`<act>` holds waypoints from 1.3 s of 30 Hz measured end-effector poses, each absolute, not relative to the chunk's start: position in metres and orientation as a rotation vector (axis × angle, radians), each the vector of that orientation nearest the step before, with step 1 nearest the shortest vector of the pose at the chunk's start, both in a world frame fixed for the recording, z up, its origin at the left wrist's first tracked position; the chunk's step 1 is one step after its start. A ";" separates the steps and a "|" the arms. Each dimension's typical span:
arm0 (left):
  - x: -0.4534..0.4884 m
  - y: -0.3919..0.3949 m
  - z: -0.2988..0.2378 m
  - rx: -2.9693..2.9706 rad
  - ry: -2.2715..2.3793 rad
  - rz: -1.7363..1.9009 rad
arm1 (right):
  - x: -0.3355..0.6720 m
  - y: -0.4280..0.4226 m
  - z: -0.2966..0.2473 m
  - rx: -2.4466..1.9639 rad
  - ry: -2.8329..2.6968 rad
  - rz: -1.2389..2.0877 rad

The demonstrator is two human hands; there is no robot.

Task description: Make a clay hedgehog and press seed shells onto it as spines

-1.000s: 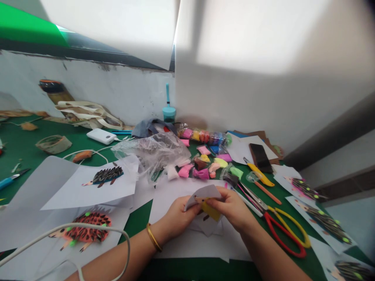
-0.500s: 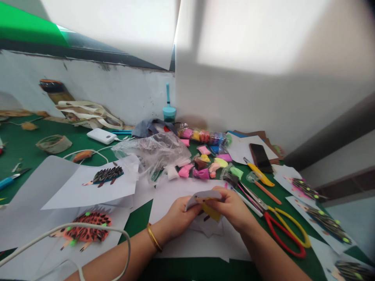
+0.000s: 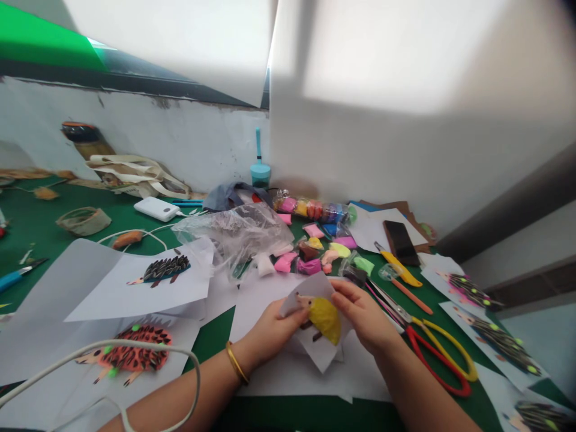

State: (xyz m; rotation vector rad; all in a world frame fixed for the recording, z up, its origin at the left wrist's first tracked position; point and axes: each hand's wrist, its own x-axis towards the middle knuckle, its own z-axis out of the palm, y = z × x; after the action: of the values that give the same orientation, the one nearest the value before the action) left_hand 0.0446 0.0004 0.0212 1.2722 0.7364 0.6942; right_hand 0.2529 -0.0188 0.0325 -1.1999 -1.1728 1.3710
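Observation:
Both of my hands hold a small white paper sheet [image 3: 320, 351] low in the middle of the view. A yellow clay hedgehog body [image 3: 324, 318] with brown feet is stuck on it. My left hand [image 3: 270, 333], with a gold bangle at the wrist, pinches the sheet's left edge. My right hand [image 3: 364, 315] grips its right top edge with fingers closed. The sheet stands tilted up, showing the yellow figure. It hovers over larger white papers [image 3: 306, 375] on the green table [image 3: 211, 339].
Red and yellow scissors [image 3: 438, 354] lie right of my hands, beside a yellow knife [image 3: 398, 264], pens and a phone [image 3: 398, 240]. Coloured clay packets [image 3: 315, 249] and a plastic bag [image 3: 238, 231] sit behind. Finished hedgehog sheets lie left [image 3: 159, 270] and right [image 3: 470, 291]. A white cable [image 3: 103, 351] loops low on the left.
The paper was folded over with the yellow figure mostly hidden; now it is opened and tilted up, showing the yellow body. My right hand shifted slightly right.

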 end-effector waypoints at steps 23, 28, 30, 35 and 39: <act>0.046 0.002 0.014 0.797 0.575 0.713 | 0.259 -0.024 0.033 -1.193 -1.674 1.122; 0.045 0.002 0.013 0.845 0.613 0.709 | 0.259 -0.023 0.035 -1.218 -1.645 1.123; 0.045 0.002 0.012 0.852 0.609 0.711 | 0.259 -0.023 0.035 -1.242 -1.639 1.110; 0.045 0.003 0.011 0.853 0.625 0.715 | 0.257 -0.024 0.036 -1.272 -1.641 1.104; 0.045 0.002 0.013 0.853 0.632 0.706 | 0.257 -0.023 0.037 -1.242 -1.648 1.130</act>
State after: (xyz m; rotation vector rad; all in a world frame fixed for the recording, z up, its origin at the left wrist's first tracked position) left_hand 0.0448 0.0021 0.0132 0.8526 0.6316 0.7059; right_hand 0.2569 -0.0234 0.0366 -1.2425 -1.6475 1.1295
